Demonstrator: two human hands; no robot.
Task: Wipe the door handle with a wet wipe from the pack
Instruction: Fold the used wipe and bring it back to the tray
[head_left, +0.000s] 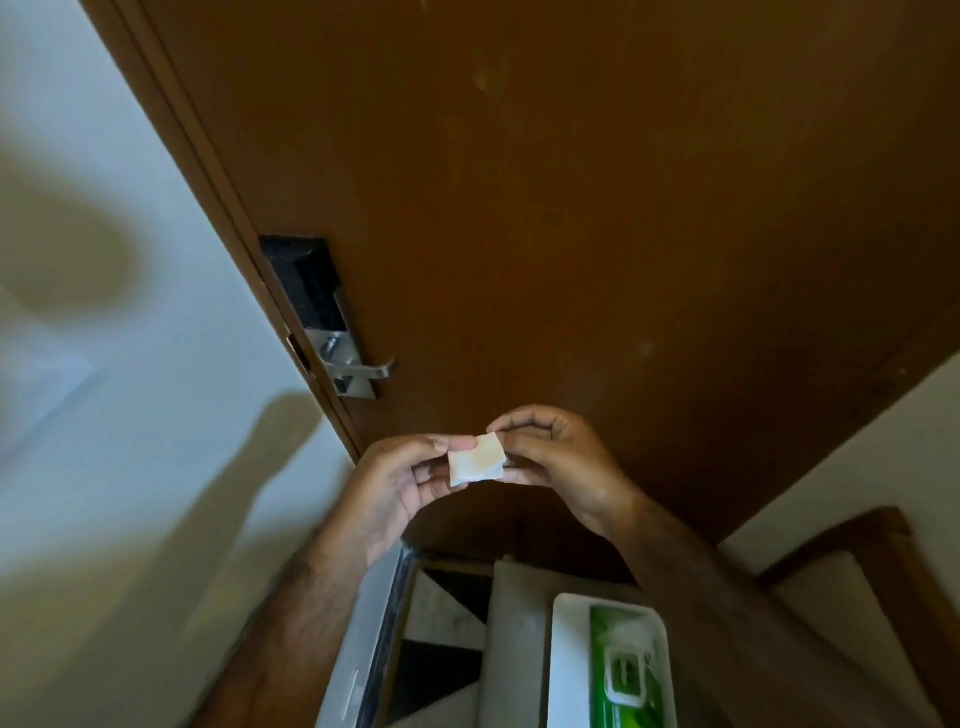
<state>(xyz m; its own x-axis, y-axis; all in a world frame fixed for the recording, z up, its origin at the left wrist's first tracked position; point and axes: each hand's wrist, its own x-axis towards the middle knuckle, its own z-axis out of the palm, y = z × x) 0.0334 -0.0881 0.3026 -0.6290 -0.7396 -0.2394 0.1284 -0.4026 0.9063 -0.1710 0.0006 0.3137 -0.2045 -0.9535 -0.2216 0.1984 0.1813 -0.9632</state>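
Observation:
A small folded white wet wipe (476, 460) is held between both hands in front of the brown door (571, 208). My left hand (400, 483) pinches its left edge and my right hand (556, 452) pinches its right edge. The silver lever door handle (371, 370) sits on a metal lock plate above and left of my hands, apart from them. The green wet wipe pack (626, 670) lies in a white tray (563, 665) at the bottom of the view.
A black lock housing (306, 280) sits above the handle on the door's edge. The pale wall (104, 364) fills the left. Beneath my arms are a white surface (519, 634) and a black and white patterned floor (441, 639). A wooden frame (878, 535) stands at the lower right.

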